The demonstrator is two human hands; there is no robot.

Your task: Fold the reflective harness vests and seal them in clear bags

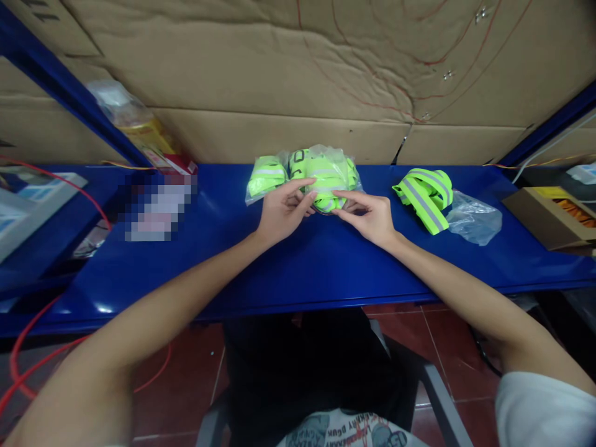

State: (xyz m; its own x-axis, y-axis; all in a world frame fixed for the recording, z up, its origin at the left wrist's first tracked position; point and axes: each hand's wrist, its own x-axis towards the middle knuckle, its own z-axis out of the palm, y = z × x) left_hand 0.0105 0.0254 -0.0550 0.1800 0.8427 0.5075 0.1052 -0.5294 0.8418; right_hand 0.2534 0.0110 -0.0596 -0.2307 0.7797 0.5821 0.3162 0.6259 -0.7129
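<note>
Near the back of the blue table, a neon yellow-green bundle with grey reflective stripes (328,177) lies partly under clear plastic. My left hand (284,210) pinches its left lower edge between thumb and fingers. From the right, my right hand (370,214) grips the lower right edge, thumb and forefinger close together. A smaller bagged neon bundle (267,176) sits just left of it, behind my left hand. Farther right lies a loose folded neon strap (426,195), with a crumpled clear plastic bag (475,218) touching it.
The blue table (279,273) backs onto cardboard (279,74). A bottle with yellow liquid (144,133) and a blurred-out item (158,211) are at left. An open cardboard box (549,217) stands at right. Red hoses (23,347) hang at lower left.
</note>
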